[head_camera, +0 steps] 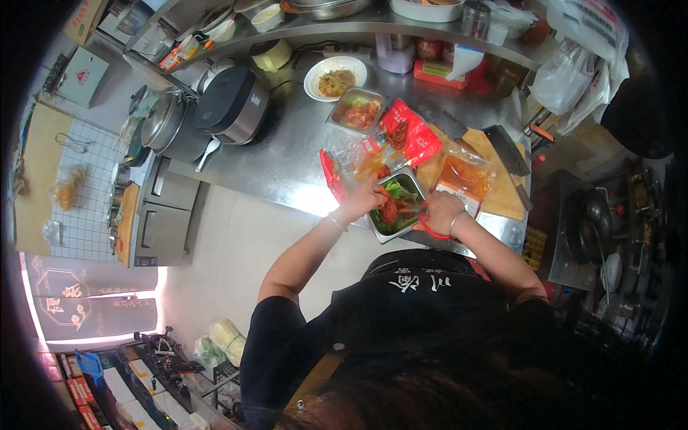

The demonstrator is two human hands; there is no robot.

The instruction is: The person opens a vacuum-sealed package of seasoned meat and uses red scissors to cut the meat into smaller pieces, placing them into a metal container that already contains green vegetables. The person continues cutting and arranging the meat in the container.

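A rectangular stainless-steel container (pixel 382 238) stands near the front edge of the steel counter, with green lettuce leaves (pixel 398 189) inside. My left hand (pixel 361 201) reaches over its left rim, fingertips closed on a piece of red, sauce-coated food (pixel 388 210). At the opposite side, my right hand (pixel 442 209) grips a pair of scissors by the red handles (pixel 433 231). The blades point left over the container, close to the food; whether they are parted is hard to see. Just beyond lies an opened plastic packet (pixel 352 156) smeared with orange sauce.
Behind is another steel container (pixel 357 112) of lettuce and red food, beside a red packet (pixel 411 131) and a white bowl (pixel 310 80). To the right, a sealed food packet (pixel 466 174) and a cleaver (pixel 505 149) lie on a wooden cutting board (pixel 508 201). A rice cooker (pixel 231 107) stands left.
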